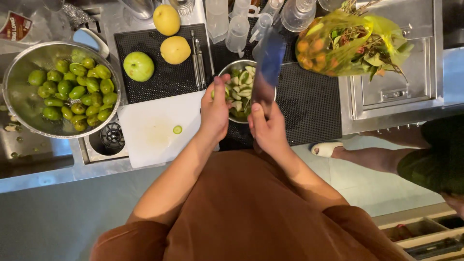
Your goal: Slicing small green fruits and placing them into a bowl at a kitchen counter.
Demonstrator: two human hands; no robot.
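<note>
Mid-frame, the right hand [268, 129] grips a knife [267, 72] blade-up over the small bowl [241, 89] of cut limes. The left hand [214, 111] pinches a lime piece [226, 92] at the bowl's rim. The cutting step seems underway; the piece looks ready to drop in.

We see a small steel bowl [240, 67] on the black ribbed mat, right of the white board and near the far edge of the counter, filled with pale green fruit wedges [240, 89] lying cut faces up. A broad knife blade [267, 67], blurred and bluish, stands upright over the bowl's right rim. A small green fruit piece [226, 92] sits at the bowl's left rim, its shape hard to make out.
</note>
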